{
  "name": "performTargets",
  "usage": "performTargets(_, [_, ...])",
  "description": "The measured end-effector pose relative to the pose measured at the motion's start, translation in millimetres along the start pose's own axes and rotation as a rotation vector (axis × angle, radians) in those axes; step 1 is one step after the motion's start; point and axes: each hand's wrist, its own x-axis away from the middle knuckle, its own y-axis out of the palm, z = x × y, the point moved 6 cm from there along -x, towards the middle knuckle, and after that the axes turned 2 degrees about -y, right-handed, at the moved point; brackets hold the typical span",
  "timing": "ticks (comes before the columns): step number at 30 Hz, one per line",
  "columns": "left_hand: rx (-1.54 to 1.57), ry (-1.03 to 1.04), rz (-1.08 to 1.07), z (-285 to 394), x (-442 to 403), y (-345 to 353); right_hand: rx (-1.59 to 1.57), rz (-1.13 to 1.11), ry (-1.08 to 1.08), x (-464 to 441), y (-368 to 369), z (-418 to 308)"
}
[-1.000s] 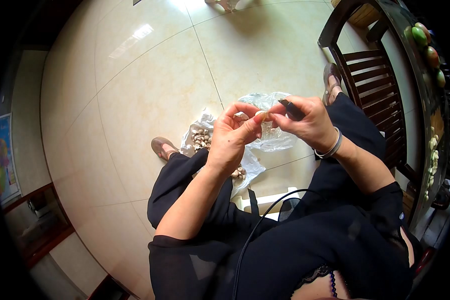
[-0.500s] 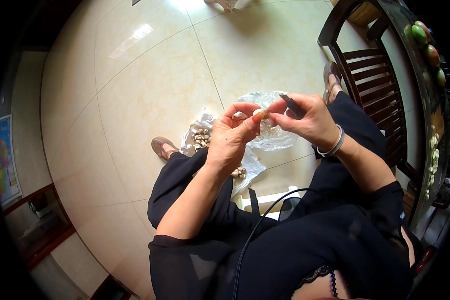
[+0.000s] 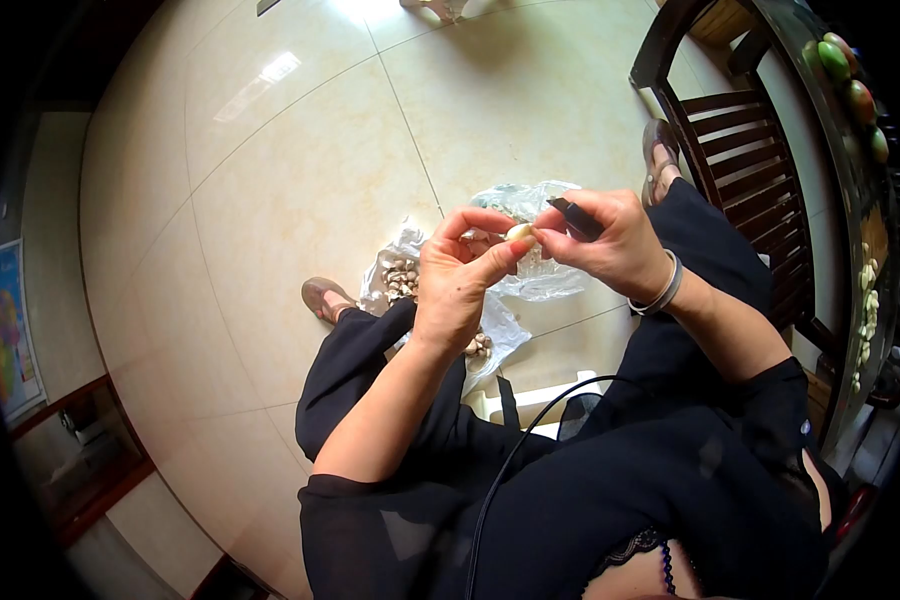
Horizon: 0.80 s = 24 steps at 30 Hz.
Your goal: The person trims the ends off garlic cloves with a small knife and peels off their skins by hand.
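Observation:
My left hand [image 3: 460, 275] pinches a pale garlic clove [image 3: 519, 232] between thumb and fingertips. My right hand [image 3: 610, 240] is closed around what looks like a small black knife [image 3: 576, 219], its dark end poking up between thumb and index finger. The right fingertips touch the right side of the clove. Below the hands, a white plastic bag [image 3: 510, 338] on the floor holds several brownish-white cloves [image 3: 401, 279]. A clear plastic bag [image 3: 545, 283] with pale scraps lies behind the hands, partly covered by them.
To the right stand a dark slatted wooden chair [image 3: 735, 150] and a table edge with several mangoes [image 3: 859, 100] and a row of pale cloves [image 3: 867, 310]. A white stool edge [image 3: 490, 405] shows between the legs. A black cable [image 3: 510, 460] crosses the lap.
The clove has turned in the fingers and more of its pale surface shows. My right hand and the knife have shifted slightly left and down.

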Motion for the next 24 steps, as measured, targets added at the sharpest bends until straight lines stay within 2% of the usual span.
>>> performTargets(5, [0.027, -0.034, -0.028, -2.0, -1.5, -0.9, -0.042, 0.101, 0.008, 0.1, -2.0, 2.0])
performTargets(10, [0.115, -0.101, -0.016, -4.3, -1.0, 2.5, -0.091, 0.121, 0.021, 0.0, -2.9, 5.9])
performTargets(15, [0.227, -0.151, -0.116, -10.2, -2.8, 3.5, -0.126, 0.089, 0.096, -1.3, -4.5, 6.2])
performTargets(18, [0.231, -0.153, -0.139, -10.2, -3.5, 3.3, -0.08, 0.074, 0.059, -2.9, -7.5, 5.5])
performTargets(20, [0.197, -0.152, -0.137, -9.3, -3.4, 3.5, 0.047, 0.013, -0.041, -3.8, -7.1, 1.4])
performTargets(24, [0.174, -0.169, -0.142, -10.8, -3.1, 3.3, -0.111, 0.068, -0.019, -3.8, -3.0, -0.9])
